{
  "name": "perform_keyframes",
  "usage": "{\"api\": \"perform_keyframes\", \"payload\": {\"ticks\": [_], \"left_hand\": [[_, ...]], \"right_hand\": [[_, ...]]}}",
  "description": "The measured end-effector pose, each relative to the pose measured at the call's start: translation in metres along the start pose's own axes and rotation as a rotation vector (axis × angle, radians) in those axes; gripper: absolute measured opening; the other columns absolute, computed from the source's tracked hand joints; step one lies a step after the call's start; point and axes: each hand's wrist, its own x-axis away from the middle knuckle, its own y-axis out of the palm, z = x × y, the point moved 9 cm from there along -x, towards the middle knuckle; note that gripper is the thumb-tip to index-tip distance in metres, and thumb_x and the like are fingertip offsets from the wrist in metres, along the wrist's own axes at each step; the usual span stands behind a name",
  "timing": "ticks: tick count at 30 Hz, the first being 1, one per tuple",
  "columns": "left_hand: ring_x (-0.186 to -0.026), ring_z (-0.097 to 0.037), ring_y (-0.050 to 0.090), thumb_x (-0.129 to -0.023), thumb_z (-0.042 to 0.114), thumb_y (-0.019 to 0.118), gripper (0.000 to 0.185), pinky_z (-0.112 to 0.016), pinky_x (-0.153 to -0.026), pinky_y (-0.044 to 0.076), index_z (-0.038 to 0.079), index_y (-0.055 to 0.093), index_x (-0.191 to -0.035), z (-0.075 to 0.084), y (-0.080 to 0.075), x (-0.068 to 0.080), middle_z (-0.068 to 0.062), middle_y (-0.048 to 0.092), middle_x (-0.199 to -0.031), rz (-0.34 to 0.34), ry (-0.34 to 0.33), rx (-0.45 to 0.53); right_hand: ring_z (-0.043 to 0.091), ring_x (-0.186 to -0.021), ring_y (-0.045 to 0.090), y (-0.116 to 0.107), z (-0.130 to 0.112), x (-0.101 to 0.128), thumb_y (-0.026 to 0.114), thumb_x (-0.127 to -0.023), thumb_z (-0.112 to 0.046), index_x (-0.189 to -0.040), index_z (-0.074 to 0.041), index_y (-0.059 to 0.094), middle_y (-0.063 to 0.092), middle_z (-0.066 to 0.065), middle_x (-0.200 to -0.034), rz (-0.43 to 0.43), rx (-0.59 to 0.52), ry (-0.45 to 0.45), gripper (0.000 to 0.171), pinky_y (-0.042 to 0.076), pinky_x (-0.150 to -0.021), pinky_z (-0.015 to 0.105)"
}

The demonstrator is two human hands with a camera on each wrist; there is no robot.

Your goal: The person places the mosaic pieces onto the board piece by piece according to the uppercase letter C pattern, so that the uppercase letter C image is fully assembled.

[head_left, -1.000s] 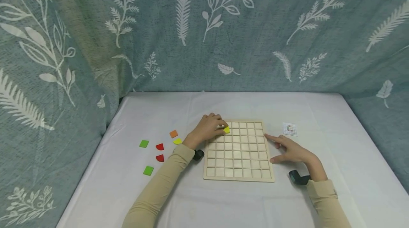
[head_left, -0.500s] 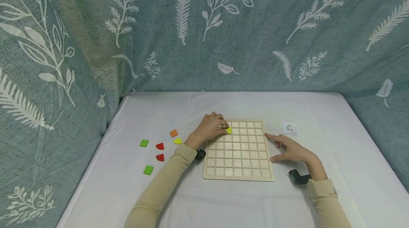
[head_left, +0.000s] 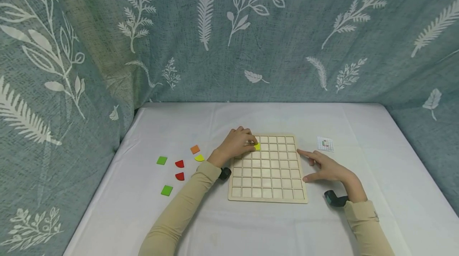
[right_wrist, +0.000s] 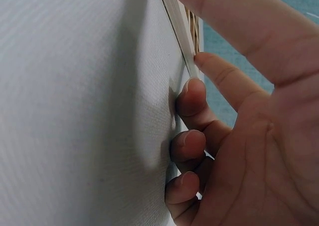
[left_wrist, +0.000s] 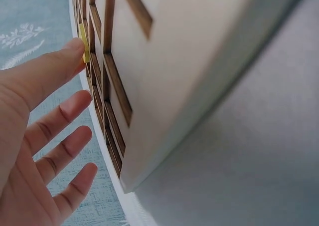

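My left hand is over the upper left of a pale wooden grid board. Thumb and index finger pinch a small yellow tile, low over a square near the far edge; part of the tile is hidden by the fingers. In the left wrist view the yellow tile stands against the board's dividers, with the other fingers spread apart. At the board's right edge rests my right hand, index finger and thumb extended to the rim. The right wrist view shows its other fingers bent against the cloth.
Left of the board lie an orange tile, a yellow quarter-round, red quarter-rounds and green squares. A small printed pattern card is at the right. White cloth covers the table.
My left hand has shifted slightly right, taking the yellow tile further over its square, then stayed nearly still. The right hand keeps its place at the board's edge.
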Motion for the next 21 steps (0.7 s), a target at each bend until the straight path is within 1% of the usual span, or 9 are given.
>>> {"api": "perform_keyframes", "payload": {"ticks": [8,14,21], "left_hand": [[-0.088,-0.014,0.048,-0.085,0.035,0.066,0.021,-0.035,-0.077,0.039,0.025,0.071,-0.103,-0.0027,0.0008,0.0011,0.004,0.061,-0.096,0.005,-0.006,0.014],[-0.088,-0.014,0.049,-0.085,0.035,0.066,0.021,-0.034,-0.076,0.039,0.024,0.071,-0.103,-0.0034,0.0004,0.0022,0.004,0.062,-0.095,0.005,-0.015,0.025],[-0.084,-0.014,0.049,-0.084,0.033,0.067,0.021,-0.033,-0.073,0.04,0.023,0.072,-0.102,-0.0063,-0.0036,0.0076,0.003,0.061,-0.093,0.035,-0.026,0.055]], "right_hand": [[0.012,-0.069,0.029,0.0006,0.001,-0.0001,0.081,-0.067,-0.033,-0.14,-0.004,0.04,0.037,0.002,-0.08,0.012,0.017,-0.014,0.089,0.028,-0.06,0.023],[0.013,-0.069,0.03,0.0009,0.0022,-0.0013,0.082,-0.066,-0.034,-0.14,-0.005,0.04,0.037,0.002,-0.081,0.011,0.016,-0.007,0.09,0.028,-0.061,0.023],[0.013,-0.07,0.03,0.001,0.0018,-0.0018,0.082,-0.066,-0.034,-0.14,-0.005,0.04,0.037,0.002,-0.082,0.007,0.011,0.0,0.09,0.028,-0.061,0.024]]}}
